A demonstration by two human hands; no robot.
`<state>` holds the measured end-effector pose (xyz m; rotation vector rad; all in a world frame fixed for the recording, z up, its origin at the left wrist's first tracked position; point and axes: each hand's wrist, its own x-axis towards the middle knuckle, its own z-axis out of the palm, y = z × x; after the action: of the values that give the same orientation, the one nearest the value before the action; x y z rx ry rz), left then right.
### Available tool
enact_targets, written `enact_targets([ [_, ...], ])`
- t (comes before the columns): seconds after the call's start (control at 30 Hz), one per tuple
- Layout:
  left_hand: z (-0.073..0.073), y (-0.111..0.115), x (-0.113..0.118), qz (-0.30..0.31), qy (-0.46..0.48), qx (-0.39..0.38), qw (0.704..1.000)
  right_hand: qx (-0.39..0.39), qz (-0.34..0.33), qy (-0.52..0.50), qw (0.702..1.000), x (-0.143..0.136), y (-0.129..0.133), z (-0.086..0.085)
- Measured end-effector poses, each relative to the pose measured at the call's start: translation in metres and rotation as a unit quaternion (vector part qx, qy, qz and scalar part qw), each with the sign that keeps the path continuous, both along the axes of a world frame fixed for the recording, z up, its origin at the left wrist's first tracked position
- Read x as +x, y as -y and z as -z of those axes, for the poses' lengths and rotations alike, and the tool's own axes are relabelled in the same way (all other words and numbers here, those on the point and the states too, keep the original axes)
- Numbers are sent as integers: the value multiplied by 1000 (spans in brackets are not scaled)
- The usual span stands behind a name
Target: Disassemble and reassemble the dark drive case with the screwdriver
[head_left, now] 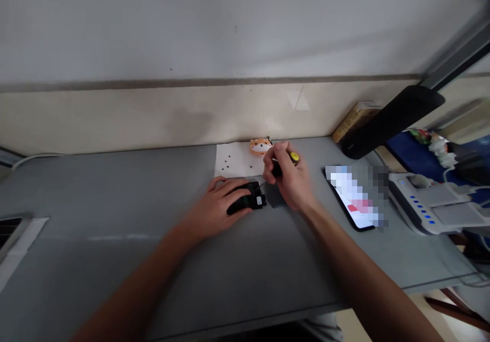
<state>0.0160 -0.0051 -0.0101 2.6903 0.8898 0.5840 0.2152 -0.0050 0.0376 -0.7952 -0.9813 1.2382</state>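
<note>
My left hand (218, 206) lies over a small black device with a white label (259, 200), fingers and thumb pressing it to the grey table. A bit of green shows between the fingers; the hand covers too much of the device to tell its kind. In my right hand (287, 181) is a screwdriver (294, 157) with a black and yellow handle. Its thin shaft slants down left to the device's top. Beside the device, partly under my right hand, is a dark flat patch, perhaps a part or shadow. Several tiny dark screws (226, 162) are scattered on white paper (239, 153) behind.
An orange and white dog-faced case (261, 147) rests on the paper's far edge. To the right are a lit phone (350, 199), a white power strip (411, 206) with plugs, a black cylinder (390, 122) and a book (350, 120). A wall (153, 117) borders the table's back.
</note>
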Motion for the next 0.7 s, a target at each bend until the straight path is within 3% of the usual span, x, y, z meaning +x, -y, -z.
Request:
enact_targets([
  [0.1,0,0,0,1,2,12,1000,13,-17,-5,1000,1,-1,-1],
  [0.33,0,0,-1,-14,-6,4,1000,-39,-80,-50,995,9,0,-10],
  [0.57,-6,4,3,-32,-4,-21,999,9,-20,32,999,7,0,-4],
  [0.7,-4,3,2,-31,-10,-17,999,11,-19,14,1000,3,0,-4],
])
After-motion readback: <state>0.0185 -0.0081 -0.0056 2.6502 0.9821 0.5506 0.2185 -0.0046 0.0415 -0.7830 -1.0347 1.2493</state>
